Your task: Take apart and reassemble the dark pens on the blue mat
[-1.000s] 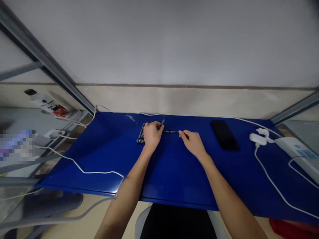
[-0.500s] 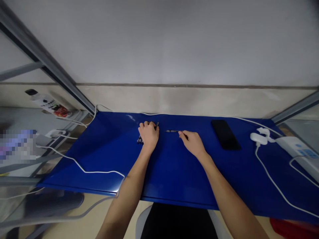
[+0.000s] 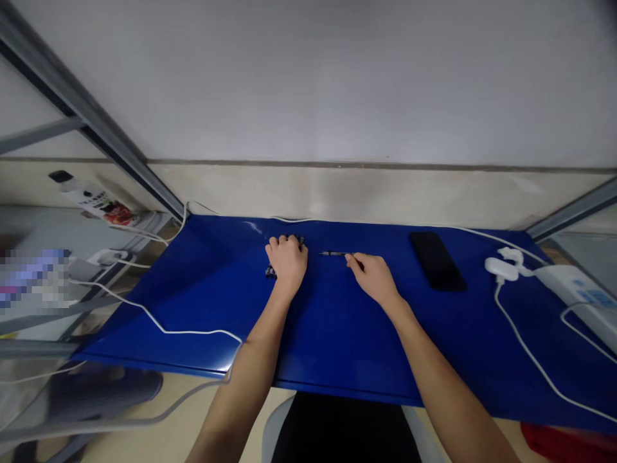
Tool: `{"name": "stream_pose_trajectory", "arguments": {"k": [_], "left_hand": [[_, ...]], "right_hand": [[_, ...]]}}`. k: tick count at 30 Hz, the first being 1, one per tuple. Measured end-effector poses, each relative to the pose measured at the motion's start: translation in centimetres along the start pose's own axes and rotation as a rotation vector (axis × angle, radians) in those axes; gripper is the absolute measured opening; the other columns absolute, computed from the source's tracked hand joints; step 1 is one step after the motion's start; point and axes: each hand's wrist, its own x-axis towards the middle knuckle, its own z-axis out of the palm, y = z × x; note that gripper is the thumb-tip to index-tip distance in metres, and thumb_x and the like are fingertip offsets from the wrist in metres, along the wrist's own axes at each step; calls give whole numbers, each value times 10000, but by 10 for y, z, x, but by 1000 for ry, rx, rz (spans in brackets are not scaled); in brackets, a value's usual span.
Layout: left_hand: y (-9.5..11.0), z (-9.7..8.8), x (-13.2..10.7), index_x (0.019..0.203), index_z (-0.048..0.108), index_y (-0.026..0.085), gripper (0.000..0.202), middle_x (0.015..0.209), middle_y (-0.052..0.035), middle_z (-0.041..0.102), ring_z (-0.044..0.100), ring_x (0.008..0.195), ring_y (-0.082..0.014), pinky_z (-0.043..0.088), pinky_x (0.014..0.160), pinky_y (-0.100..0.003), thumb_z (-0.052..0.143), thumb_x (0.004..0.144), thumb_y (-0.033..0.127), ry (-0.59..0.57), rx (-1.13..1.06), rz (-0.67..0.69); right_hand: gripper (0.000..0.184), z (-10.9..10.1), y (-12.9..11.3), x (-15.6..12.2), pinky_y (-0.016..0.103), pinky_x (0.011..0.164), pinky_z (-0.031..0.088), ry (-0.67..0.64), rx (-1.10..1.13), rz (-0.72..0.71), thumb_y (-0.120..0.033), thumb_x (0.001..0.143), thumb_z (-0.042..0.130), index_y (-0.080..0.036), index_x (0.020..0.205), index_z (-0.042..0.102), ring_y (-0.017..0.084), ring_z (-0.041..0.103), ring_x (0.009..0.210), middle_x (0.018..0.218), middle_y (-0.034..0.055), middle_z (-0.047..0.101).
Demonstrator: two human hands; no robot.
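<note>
On the blue desk [image 3: 332, 334], my left hand [image 3: 288, 258] is closed over a bunch of dark pens [image 3: 270, 272], whose ends stick out below and beyond the fingers. Most of their length is hidden under the palm. To the right, the thumb and fingers of my right hand [image 3: 373, 273] pinch one end of a slim dark pen [image 3: 331, 253]. It lies level, its other end pointing left toward my left hand, with a gap of bare desk between.
A black phone [image 3: 436, 260] lies right of my right hand. Farther right are a white charger [image 3: 501, 268] and a white power strip [image 3: 578, 296]. A white cable [image 3: 187, 332] crosses the left desk and reaches my left forearm. A bottle [image 3: 99, 200] stands beyond the metal frame.
The fingers of my left hand have shifted slightly left over the pens, and the far pen ends show differently. My right hand and its pen have hardly moved.
</note>
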Motion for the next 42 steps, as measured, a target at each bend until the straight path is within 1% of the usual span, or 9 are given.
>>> {"name": "stream_pose_trajectory", "arguments": {"k": [15,20,25,28,31,33,36,38,42], "left_hand": [[-1,-5,2,885,693,181,201,994,-151,654,490,1009,-336,343,824,-433,537,853,305,-26,30,-30],[-1,-9,2,922,694,187,219,1027,-130,652,484,1041,-321,346,852,-420,537,862,327,-76,60,-50],[-1,-11,2,922,691,189,207,1019,-127,654,483,1037,-318,343,845,-417,539,863,315,-79,68,-40],[-3,-10,2,910,690,192,195,1006,-126,656,482,1026,-316,341,838,-418,540,861,306,-71,68,-37],[-3,-9,2,898,681,194,173,986,-122,659,485,1008,-311,343,826,-416,536,855,279,-62,66,-36],[-2,-9,2,896,669,192,157,969,-121,661,488,1000,-309,344,820,-414,536,850,261,-62,59,-37],[-1,-8,1,904,646,189,133,956,-122,659,491,997,-311,346,819,-414,544,838,245,-56,44,-34],[-2,-7,1,910,630,187,122,955,-124,654,490,997,-316,350,821,-418,556,829,242,-49,30,-26],[-2,-7,1,946,606,189,143,960,-128,629,480,998,-324,361,823,-429,597,817,247,-20,-12,7]], "right_hand": [[443,-1,0,-1,295,566,374,-1,-24,-3,-488,965,416,-212,693,629,199,609,606,670,63,654],[455,-2,1,0,284,568,382,-18,-93,-6,-470,978,385,-203,702,630,192,613,609,679,60,659],[433,0,1,-1,283,547,364,-10,-163,-15,-445,986,385,-208,711,620,183,586,584,653,40,633],[341,1,2,-1,293,572,387,63,-213,-45,-399,979,433,-213,766,624,199,591,684,723,39,638],[222,3,6,-1,320,677,459,122,-248,-118,-342,963,483,-214,923,661,237,575,886,898,75,637],[231,5,11,-1,361,762,484,124,-288,-154,-324,955,495,-207,1060,666,263,542,972,1022,111,605],[308,9,18,0,444,839,469,122,-370,-153,-310,947,505,-205,1205,636,308,501,1056,1151,150,548],[305,11,22,0,470,834,455,115,-402,-136,-298,949,496,-213,1207,634,327,485,1086,1178,154,537],[240,10,22,0,453,806,427,106,-406,-127,-247,965,443,-223,1085,650,321,486,1080,1144,139,574]]}}
